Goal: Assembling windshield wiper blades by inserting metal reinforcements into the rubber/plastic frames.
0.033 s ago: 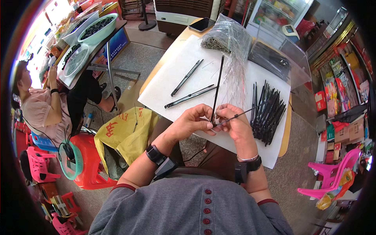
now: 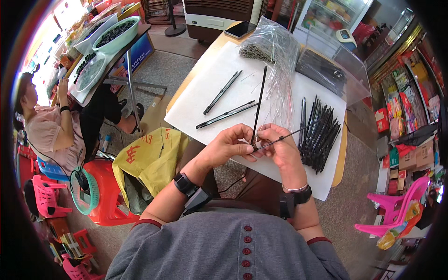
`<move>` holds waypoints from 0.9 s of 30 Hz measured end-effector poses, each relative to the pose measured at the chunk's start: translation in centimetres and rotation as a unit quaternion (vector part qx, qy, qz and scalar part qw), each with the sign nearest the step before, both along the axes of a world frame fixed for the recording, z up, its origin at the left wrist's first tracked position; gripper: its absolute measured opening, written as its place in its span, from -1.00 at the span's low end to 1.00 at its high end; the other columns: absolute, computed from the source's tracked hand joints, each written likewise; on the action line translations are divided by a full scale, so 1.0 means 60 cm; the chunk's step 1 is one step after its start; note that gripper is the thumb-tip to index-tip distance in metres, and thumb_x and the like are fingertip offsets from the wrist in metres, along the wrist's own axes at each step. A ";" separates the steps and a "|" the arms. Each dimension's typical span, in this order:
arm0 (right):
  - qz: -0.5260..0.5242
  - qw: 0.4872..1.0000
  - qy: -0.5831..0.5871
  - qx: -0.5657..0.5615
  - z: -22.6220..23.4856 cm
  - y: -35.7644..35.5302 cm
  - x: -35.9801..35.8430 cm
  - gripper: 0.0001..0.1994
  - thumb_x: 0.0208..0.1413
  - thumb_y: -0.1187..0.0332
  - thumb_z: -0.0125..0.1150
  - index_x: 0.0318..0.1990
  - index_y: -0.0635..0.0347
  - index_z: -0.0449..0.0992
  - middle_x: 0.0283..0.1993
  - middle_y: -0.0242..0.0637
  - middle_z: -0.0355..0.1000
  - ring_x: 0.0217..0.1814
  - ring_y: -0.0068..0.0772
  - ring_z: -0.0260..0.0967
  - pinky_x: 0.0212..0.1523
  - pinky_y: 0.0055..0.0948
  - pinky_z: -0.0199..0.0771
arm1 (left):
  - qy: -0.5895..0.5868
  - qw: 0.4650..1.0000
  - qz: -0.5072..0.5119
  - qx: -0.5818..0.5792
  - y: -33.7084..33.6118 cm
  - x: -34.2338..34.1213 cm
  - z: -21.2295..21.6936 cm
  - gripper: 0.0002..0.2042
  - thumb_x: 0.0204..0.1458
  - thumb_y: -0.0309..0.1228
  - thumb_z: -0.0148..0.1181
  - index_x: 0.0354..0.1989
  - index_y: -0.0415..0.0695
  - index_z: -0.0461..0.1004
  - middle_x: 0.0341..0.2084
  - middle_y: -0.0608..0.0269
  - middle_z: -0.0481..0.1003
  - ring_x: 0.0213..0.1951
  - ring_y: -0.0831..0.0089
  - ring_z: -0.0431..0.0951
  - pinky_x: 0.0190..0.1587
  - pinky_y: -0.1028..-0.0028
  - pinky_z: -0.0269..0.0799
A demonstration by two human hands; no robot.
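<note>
Your two hands are closed in a fingertip pinch, meeting over the near edge of the desk [image 2: 342, 168]. Your left hand [image 2: 233, 145] holds the low end of an upright rod [image 2: 259, 103], slim, black and straight, pointing away from you. Your right hand [image 2: 280, 148] holds a slanted rod [image 2: 294, 134], also thin and black, with a small bump along it; it crosses your fingers and reaches toward the pile on your right.

Around them, a white sheet [image 2: 186, 114] covers most of the desk top. To your right lies a dense pile of black rods [image 2: 322, 140]; ahead and to the left, two slim black pieces [image 2: 226, 115] lie apart on the sheet. Past the upright rod, a clear plastic bag [image 2: 275, 39] sprawls with fine wire-like strands, crowding the space between those pieces and the clear box [image 2: 322, 74]. A phone [image 2: 240, 29] rests at the far end. Off to your left, a yellow bag [image 2: 142, 163] hangs below desk height, and beyond it a seated person [image 2: 51, 133] faces a side table.

Your fingertips cover where the rods' low ends come together; they probably touch there. Glare blurs the box's dark contents, and the upper edge cuts off the fridge [image 2: 326, 21].
</note>
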State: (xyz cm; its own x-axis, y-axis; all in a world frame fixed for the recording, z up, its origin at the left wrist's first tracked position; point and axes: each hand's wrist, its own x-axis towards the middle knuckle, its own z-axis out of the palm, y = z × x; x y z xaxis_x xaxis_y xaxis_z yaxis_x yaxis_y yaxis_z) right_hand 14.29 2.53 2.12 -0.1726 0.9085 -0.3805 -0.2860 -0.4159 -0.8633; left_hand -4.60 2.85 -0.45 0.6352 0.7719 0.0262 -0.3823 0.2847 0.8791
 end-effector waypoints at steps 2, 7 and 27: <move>0.008 1.000 0.005 0.007 -0.002 0.001 -0.001 -0.88 -0.02 0.39 0.18 -0.33 0.18 0.44 -0.51 -0.43 0.39 -0.60 -0.75 0.20 -0.69 -0.73 0.11 | 0.016 1.000 -0.001 -0.006 -0.001 -0.003 0.002 -0.78 0.05 -0.65 0.10 -0.13 -0.22 0.29 -0.23 0.17 0.43 -0.16 0.23 0.57 -0.15 0.36 0.60; -0.032 0.999 0.015 0.018 -0.003 0.000 -0.006 -0.90 -0.02 0.40 0.18 -0.34 0.17 0.43 -0.48 -0.39 0.42 -0.62 -0.73 0.18 -0.68 -0.69 0.14 | -0.042 0.998 0.010 -0.042 -0.002 -0.003 -0.004 -0.77 0.05 -0.63 0.11 -0.13 -0.20 0.28 -0.24 0.16 0.44 -0.17 0.19 0.58 -0.17 0.37 0.60; 0.016 0.966 -0.005 0.259 -0.013 -0.044 -0.017 -0.60 0.11 0.50 0.02 0.13 0.23 0.20 -0.07 -0.30 0.29 -0.46 -0.69 0.24 -0.42 -0.64 0.35 | -0.024 0.969 0.232 -0.076 -0.014 0.031 0.016 -0.90 0.10 -0.57 0.05 -0.32 -0.25 0.25 -0.43 0.18 0.42 -0.37 0.34 0.58 -0.32 0.44 0.60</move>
